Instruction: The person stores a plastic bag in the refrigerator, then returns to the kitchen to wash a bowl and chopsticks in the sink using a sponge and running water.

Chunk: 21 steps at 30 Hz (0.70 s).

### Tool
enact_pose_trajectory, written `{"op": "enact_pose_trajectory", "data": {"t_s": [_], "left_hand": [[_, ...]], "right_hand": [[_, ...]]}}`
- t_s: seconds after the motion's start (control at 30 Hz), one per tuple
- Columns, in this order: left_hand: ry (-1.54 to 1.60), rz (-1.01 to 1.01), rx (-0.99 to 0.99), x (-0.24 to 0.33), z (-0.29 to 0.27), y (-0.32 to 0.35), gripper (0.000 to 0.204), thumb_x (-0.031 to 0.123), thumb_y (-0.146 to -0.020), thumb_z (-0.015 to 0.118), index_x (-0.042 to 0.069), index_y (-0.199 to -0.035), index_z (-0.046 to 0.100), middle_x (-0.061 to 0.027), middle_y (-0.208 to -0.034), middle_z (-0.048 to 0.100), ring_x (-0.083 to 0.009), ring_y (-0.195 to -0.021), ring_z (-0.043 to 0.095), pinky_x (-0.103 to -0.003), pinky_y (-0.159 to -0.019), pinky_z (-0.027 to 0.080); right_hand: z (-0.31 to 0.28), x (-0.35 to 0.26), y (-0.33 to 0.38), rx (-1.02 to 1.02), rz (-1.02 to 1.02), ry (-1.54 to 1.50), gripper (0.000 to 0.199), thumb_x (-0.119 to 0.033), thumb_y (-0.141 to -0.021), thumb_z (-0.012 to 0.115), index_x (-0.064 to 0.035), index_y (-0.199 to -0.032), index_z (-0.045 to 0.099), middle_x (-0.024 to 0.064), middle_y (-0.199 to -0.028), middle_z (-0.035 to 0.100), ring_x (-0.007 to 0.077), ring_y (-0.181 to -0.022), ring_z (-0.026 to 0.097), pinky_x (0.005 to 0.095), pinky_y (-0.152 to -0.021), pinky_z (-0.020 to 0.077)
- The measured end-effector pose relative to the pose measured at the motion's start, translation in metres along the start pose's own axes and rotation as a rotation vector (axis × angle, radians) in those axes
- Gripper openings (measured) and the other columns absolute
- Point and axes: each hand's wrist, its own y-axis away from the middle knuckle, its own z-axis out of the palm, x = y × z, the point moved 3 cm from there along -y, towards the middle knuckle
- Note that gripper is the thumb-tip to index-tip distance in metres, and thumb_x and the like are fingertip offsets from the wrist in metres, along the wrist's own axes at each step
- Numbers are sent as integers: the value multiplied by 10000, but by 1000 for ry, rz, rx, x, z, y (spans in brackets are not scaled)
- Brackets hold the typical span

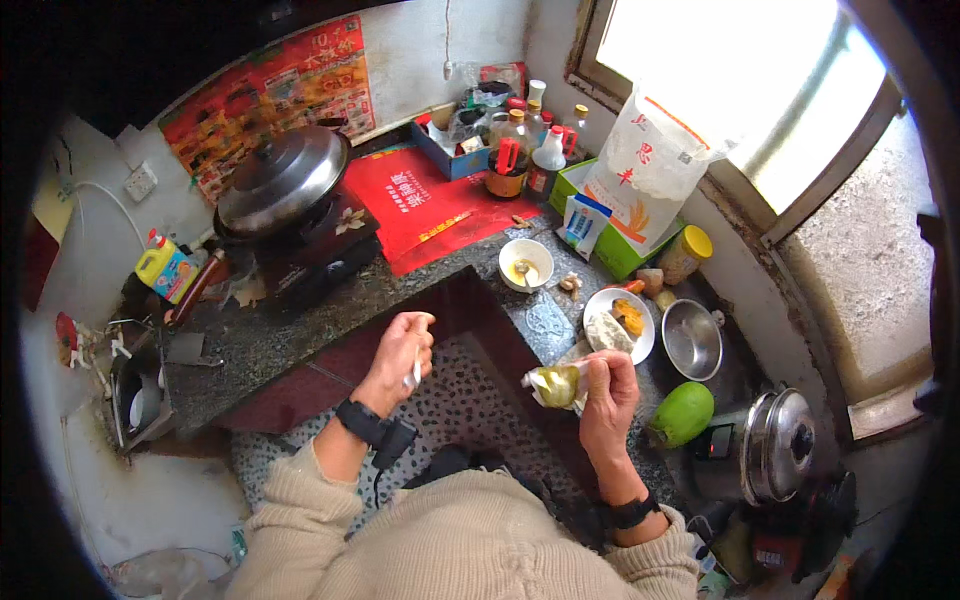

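Observation:
My right hand pinches a small crumpled packet, white at its torn-looking edge with yellow-green contents showing through. It hangs above the counter's inner edge, in front of a white plate with orange food and a pale flat piece on it. My left hand is closed, held over the floor in front of the counter. A small whitish bit shows at its fingers, too small to name. On the counter between and beyond both hands stands a white bowl with a spoon and some yellowish liquid.
A lidded wok sits on a cooker at the left back. Sauce bottles crowd the back corner beside a big white bag. To the right lie a steel bowl, a green fruit and a lidded pot.

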Motion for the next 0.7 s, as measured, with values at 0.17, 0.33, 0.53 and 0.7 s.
{"op": "enact_pose_trajectory", "data": {"t_s": [0.17,0.33,0.53,0.7], "left_hand": [[-343,262,-379,8,66,39,246,325,-916,621,88,-980,617,63,-724,525,9,-549,418,-157,-473,324],[-564,226,-582,23,93,56,217,225,-898,653,39,-1011,659,1,-951,569,-64,-840,549,-217,-737,455],[-634,174,-642,11,96,58,163,135,-895,626,-2,-974,666,-11,-898,564,-85,-833,553,-240,-731,464],[-699,430,-433,5,97,57,128,114,-878,612,-6,-835,628,-13,-828,559,-87,-783,535,-253,-693,454]], "right_hand": [[-3,15,-9,-41,112,-121,84,-139,-953,568,-62,-920,566,-43,-820,541,28,-733,464,185,-664,389],[3,13,-5,-150,142,-35,94,-134,-946,577,-42,-926,588,-26,-849,566,45,-770,495,197,-690,412],[9,11,0,-323,88,51,102,-123,-940,581,-21,-946,588,-3,-889,583,63,-800,516,206,-726,427],[14,13,2,-323,161,40,242,-141,-922,607,-24,-1118,526,39,-998,569,107,-884,548,236,-771,457]]}}
